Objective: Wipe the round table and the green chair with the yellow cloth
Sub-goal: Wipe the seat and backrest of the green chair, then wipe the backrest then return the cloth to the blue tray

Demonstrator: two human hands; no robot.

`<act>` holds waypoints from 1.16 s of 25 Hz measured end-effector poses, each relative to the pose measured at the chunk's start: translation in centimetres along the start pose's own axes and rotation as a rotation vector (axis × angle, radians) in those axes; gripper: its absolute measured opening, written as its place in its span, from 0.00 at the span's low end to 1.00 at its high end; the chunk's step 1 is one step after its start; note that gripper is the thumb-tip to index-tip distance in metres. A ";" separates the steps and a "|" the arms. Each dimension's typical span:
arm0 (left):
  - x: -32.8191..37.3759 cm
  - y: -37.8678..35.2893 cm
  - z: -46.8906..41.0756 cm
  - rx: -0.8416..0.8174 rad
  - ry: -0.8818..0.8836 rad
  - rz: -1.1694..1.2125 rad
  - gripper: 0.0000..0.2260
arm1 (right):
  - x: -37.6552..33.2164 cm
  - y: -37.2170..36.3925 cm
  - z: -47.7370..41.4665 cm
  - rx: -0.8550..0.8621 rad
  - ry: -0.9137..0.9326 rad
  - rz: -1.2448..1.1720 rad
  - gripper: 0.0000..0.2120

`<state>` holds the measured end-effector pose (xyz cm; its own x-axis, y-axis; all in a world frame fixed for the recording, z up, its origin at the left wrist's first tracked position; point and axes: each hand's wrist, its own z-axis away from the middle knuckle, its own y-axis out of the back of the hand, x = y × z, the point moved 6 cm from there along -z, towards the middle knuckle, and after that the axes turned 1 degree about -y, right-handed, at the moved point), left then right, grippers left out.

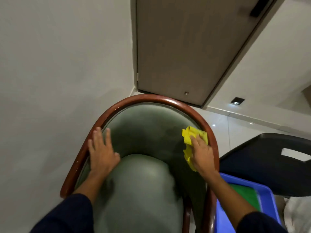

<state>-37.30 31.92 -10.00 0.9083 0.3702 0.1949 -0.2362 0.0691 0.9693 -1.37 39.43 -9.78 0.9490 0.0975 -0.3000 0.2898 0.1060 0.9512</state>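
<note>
The green chair point(143, 132) fills the middle of the head view, with a curved reddish wooden frame around its padded back and seat. My right hand point(201, 152) presses the crumpled yellow cloth point(190, 140) flat against the right inner side of the backrest, just inside the wooden rim. My left hand point(101, 152) lies flat with fingers spread on the left inner side of the backrest, touching the rim. The round table is not in view.
A blue plastic tray point(267, 190) with something green in it sits on the floor right of the chair. A dark chair point(269, 158) stands further right. A wall is on the left, a closed door point(185, 47) straight behind the chair.
</note>
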 end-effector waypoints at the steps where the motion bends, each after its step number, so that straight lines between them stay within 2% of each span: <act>1: 3.2 0.0 1.5 -0.012 -0.066 0.113 0.39 | 0.7 0.4 1.5 0.022 -0.134 -0.208 0.20; 2: 6.5 -0.5 3.4 -0.157 -0.081 0.298 0.32 | 1.4 0.4 2.9 0.026 -0.275 -0.413 0.16; 3: 10.0 -1.5 5.9 -0.412 -0.047 0.489 0.31 | 2.0 0.3 4.3 0.017 -0.399 -0.628 0.14; 4: 13.4 -2.3 8.7 -0.684 -0.001 0.641 0.35 | 2.0 0.2 5.8 -0.001 -0.485 -0.814 0.12; 5: 16.2 -2.5 11.2 -0.866 0.046 0.775 0.36 | 1.8 0.1 7.1 -0.004 -0.536 -0.959 0.11; 6: 18.3 -2.4 12.9 -0.934 0.081 0.879 0.35 | 1.8 0.3 8.4 0.007 -0.572 -1.016 0.10; 9: 22.4 -1.3 14.8 -0.814 -0.012 1.023 0.22 | 2.3 1.2 11.5 0.021 -0.629 -1.025 0.17; 12: 24.1 0.4 15.9 -0.547 -0.094 0.860 0.25 | 3.4 1.0 13.4 -0.148 -0.661 -1.600 0.29; 13: 24.7 1.3 16.6 -0.437 -0.121 0.763 0.24 | 4.4 1.5 14.6 -0.214 -0.683 -1.718 0.30; 15: 25.9 2.7 18.0 -0.305 -0.173 0.698 0.22 | 6.9 2.5 16.7 -0.296 -0.624 -1.728 0.22; 16: 26.7 3.0 19.0 -0.324 -0.183 0.775 0.21 | 8.6 3.1 17.8 -0.286 -0.595 -1.724 0.17; 18: 29.1 3.1 21.7 -0.453 -0.185 0.999 0.17 | 12.7 4.4 20.4 -0.258 -0.568 -1.701 0.18; 20: 31.9 1.8 24.6 -0.537 -0.132 1.107 0.15 | 16.1 5.4 22.8 -0.378 -0.448 -1.798 0.20; 21: 33.0 0.4 25.9 -0.521 -0.090 1.098 0.15 | 18.0 5.8 24.3 -0.437 -0.437 -1.810 0.19; 24: 34.8 -5.7 30.9 -0.394 0.100 0.976 0.16 | 25.0 4.6 27.5 -0.417 -0.522 -1.510 0.18; 26: 35.2 -10.3 34.9 -0.384 0.222 0.930 0.19 | 28.8 2.9 29.9 -0.386 -0.606 -1.315 0.19; 29: 36.0 -13.4 39.7 -0.413 0.300 0.926 0.32 | 33.3 1.3 33.2 -0.365 -0.695 -1.133 0.22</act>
<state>12.27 7.55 -10.03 0.2041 0.6495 0.7325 -0.9437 -0.0683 0.3235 34.76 10.01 -16.14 0.1167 -0.7138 -0.6906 0.9925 0.0573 0.1084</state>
